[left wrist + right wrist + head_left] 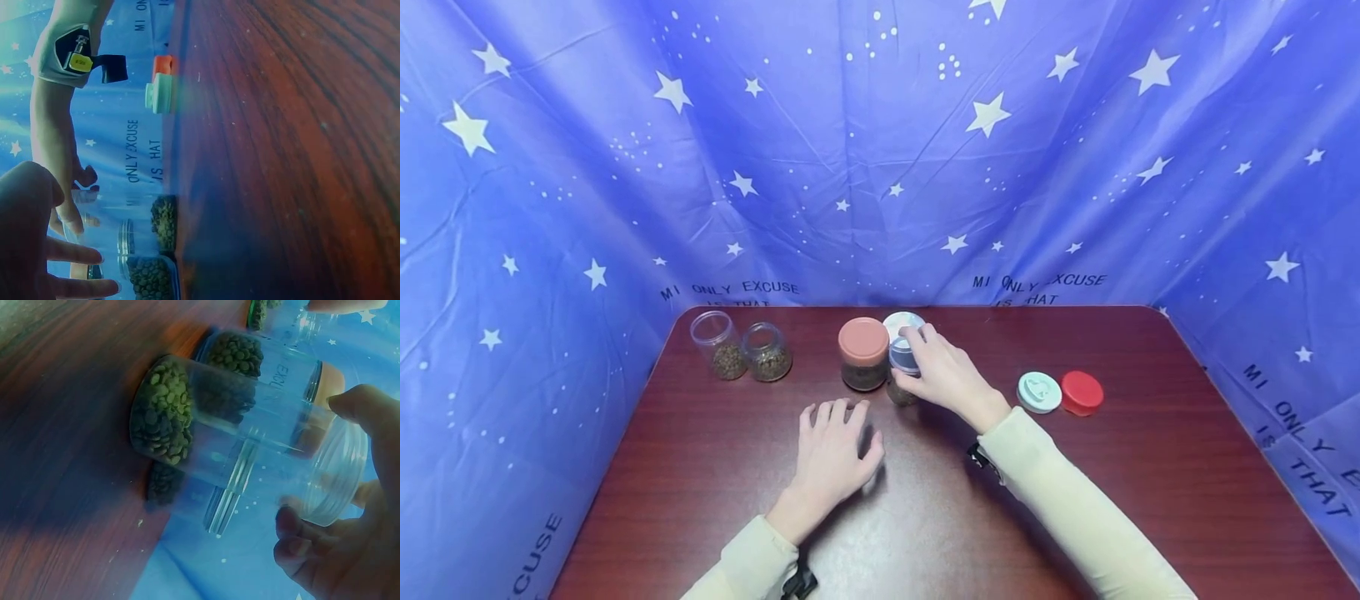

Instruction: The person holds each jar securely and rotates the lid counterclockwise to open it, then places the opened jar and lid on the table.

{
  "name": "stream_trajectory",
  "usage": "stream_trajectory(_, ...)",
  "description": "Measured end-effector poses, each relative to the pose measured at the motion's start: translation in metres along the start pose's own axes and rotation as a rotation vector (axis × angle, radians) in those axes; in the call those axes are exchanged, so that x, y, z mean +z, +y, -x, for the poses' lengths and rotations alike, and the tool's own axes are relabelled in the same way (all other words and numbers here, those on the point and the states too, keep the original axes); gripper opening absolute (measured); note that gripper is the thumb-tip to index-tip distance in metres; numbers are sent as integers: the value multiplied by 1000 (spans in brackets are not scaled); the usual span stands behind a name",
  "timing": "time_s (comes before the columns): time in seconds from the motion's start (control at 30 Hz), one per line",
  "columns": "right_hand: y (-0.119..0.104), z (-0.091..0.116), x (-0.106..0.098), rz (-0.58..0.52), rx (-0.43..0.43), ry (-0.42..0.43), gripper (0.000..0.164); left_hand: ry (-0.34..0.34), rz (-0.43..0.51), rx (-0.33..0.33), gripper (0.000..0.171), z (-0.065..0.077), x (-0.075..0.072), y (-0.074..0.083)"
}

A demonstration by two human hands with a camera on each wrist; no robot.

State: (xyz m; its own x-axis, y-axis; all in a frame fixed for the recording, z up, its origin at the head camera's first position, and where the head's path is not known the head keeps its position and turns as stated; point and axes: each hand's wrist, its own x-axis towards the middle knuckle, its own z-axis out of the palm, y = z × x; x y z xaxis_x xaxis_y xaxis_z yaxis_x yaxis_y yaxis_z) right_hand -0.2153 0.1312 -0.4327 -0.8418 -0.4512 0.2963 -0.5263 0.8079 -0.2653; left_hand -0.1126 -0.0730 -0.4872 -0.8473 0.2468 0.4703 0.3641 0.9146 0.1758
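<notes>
My right hand (947, 371) grips a clear open jar (212, 434) near its rim, thumb on one side and fingers curled round the other. Brown-green pellets (164, 412) lie in the bottom of this jar, which stands close to the table top. Just left of it is a pink-lidded jar (862, 354) with dark contents. A white round top (901, 319) shows behind the gripped jar, partly covered by my fingers. My left hand (833, 454) hovers low over the table in front of the pink-lidded jar, fingers spread and bent a little, holding nothing.
Two open clear jars, a taller one (713, 337) and a shorter one (767, 354), stand at the back left with pellets inside. To the right lie a mint-green lid (1039, 392) and a red lid (1082, 393) side by side. A starry blue curtain (850, 167) borders the table (700, 517).
</notes>
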Motion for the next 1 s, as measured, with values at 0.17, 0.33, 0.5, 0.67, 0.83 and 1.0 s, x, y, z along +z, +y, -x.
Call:
stream_trajectory(0.17, 5, 1, -1, 6, 0, 12, 58, 4, 4, -2, 41, 0, 1, 0)
stream_trajectory(0.33, 7, 8, -4, 1, -2, 15, 59, 4, -2, -6, 40, 0, 1, -2)
stream_trajectory(0.5, 9, 20, -9, -28, 11, 22, 58, -22, 9, -26, 45, 0, 1, -4)
stream_trajectory(0.67, 6, 36, -19, -69, 31, 63, 57, -32, 29, -41, 50, 0, 0, -5)
stream_trajectory(0.83, -4, 51, -31, -86, 33, 122, 53, -32, 23, -45, 47, 0, -1, -6)
stream_trajectory(1.0, -18, 64, -38, -104, 6, 130, 52, -47, 21, -50, 48, -1, -2, -8)
